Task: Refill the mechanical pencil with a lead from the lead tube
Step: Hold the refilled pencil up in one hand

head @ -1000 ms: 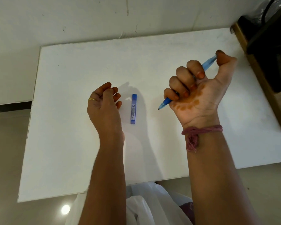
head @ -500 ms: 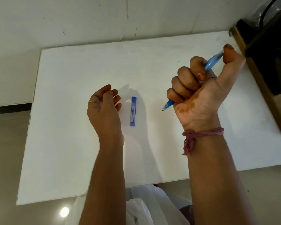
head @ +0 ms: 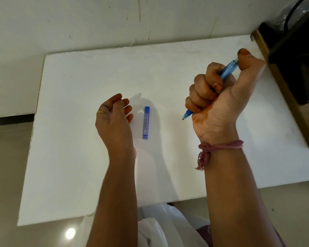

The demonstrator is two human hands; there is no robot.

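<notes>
Lying flat, lead tube (head: pixel 146 123), label unreadable

Open tabletop (head: pixel 96 72) around lead tube (head: pixel 146 123); dark cabinet (head: pixel 292 72) far right.

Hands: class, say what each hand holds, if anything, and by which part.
The right hand grips the pencil around its barrel, thumb on the top end. The left hand holds nothing; the lead tube lies on the table.

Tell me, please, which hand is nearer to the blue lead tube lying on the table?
The left hand is nearer, loosely curled just left of the lead tube without touching it. The right hand is farther to its right, raised and gripping the mechanical pencil.
</notes>
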